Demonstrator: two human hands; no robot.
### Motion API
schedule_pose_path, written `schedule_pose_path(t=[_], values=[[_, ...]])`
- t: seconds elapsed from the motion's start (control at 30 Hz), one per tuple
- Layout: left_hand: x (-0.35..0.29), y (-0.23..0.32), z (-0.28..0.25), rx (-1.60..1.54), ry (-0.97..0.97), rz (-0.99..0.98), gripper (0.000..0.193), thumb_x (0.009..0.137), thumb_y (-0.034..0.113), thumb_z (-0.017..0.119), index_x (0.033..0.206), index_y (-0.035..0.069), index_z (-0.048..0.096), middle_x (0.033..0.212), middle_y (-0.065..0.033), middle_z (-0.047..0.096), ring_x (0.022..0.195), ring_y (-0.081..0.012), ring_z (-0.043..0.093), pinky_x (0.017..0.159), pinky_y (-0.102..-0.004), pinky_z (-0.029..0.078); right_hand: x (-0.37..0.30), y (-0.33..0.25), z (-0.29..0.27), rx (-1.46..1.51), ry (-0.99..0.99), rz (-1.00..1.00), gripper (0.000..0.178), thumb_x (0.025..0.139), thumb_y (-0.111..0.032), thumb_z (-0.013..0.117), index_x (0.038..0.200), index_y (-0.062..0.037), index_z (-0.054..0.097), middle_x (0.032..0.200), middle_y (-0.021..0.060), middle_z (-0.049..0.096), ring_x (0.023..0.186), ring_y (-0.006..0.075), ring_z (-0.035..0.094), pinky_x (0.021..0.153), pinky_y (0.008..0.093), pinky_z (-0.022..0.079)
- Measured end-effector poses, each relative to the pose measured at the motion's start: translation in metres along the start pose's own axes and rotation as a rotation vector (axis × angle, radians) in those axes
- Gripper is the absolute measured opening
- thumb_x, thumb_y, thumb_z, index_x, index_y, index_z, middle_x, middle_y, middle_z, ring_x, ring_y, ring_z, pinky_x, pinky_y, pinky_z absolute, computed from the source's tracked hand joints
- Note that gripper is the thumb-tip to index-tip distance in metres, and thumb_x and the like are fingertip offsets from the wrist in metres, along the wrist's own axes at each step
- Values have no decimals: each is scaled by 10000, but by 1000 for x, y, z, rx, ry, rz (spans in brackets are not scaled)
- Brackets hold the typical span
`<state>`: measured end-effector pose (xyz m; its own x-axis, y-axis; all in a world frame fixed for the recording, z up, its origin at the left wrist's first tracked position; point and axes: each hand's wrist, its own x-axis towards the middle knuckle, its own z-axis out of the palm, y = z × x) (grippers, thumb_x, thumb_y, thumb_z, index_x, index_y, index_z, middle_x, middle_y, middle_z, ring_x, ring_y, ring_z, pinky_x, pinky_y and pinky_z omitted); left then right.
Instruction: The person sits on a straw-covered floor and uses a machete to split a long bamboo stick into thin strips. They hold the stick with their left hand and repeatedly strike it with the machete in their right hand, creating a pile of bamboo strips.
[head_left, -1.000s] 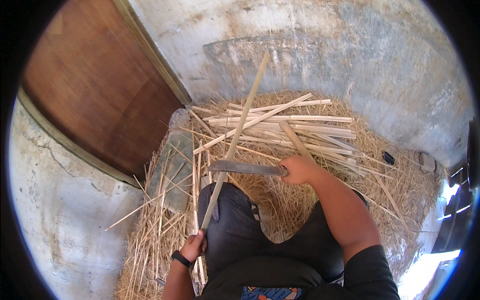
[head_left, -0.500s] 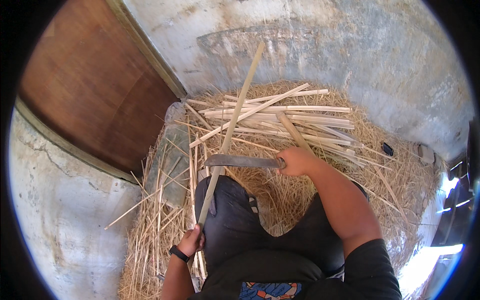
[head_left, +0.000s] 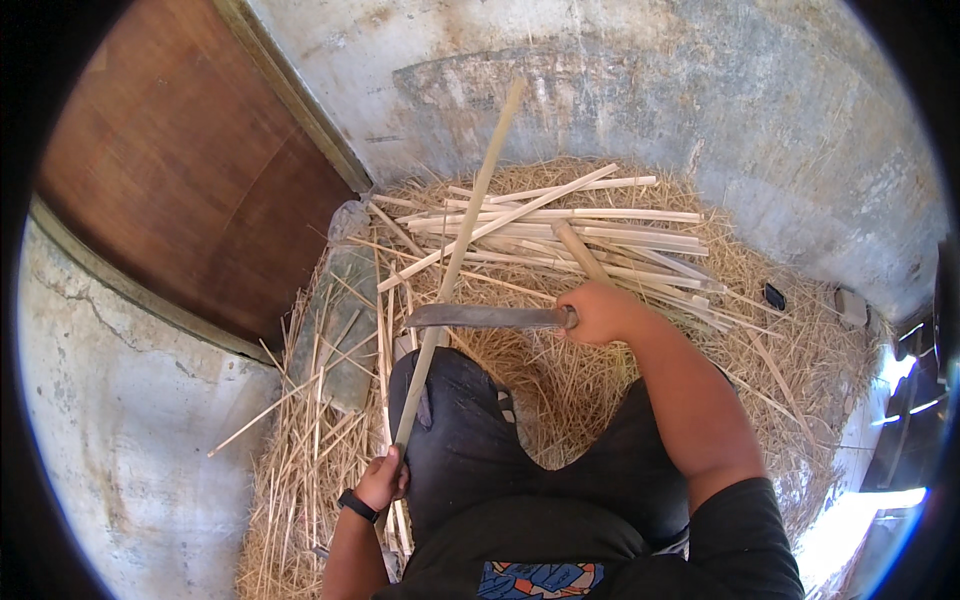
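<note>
My left hand, with a dark band on its wrist, is closed round the lower end of a long bamboo strip. The strip slants up and away past my left knee toward the wall. My right hand grips a machete by its handle end. Its dark blade points left and crosses the strip just beyond my knee, seemingly touching it. A thick round wooden piece sticks out beyond my right fist; whether it joins the machete is hidden by the hand.
Several pale split strips lie piled on straw against the stained wall. Thin offcuts lie by a stone slab at left, near a brown door. A small black object rests at right.
My right hand and the machete have shifted very slightly up, the blade still across the strip. My left hand keeps its hold in nearly the same place.
</note>
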<state>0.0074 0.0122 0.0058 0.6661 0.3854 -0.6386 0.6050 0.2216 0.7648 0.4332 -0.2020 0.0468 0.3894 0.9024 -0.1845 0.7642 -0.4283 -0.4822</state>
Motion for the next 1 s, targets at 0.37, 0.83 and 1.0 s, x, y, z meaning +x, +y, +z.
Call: schedule_pose_path(t=[0.37,0.83,1.0], values=[[-4,8,8,95,63,16,711,936,693,360,596,82,490,515,-22,425,441,-140,405,454,-270,317,-5,2,-10,-18,61,26,314,712,-260,709,980,-98,698,864,152,691,873,341,659,784,458,520],[-6,11,16,102,119,48,677,950,667,363,620,91,492,529,-14,448,452,-132,419,461,-269,330,-10,34,-15,79,176,92,404,743,-371,771,961,-42,684,787,168,661,785,312,661,708,425,506],[-6,4,11,105,99,59,681,957,659,355,605,92,491,529,-17,451,455,-133,422,466,-268,336,-12,14,-22,142,89,122,414,744,-378,754,1017,-73,690,907,177,685,903,348,657,798,439,513]])
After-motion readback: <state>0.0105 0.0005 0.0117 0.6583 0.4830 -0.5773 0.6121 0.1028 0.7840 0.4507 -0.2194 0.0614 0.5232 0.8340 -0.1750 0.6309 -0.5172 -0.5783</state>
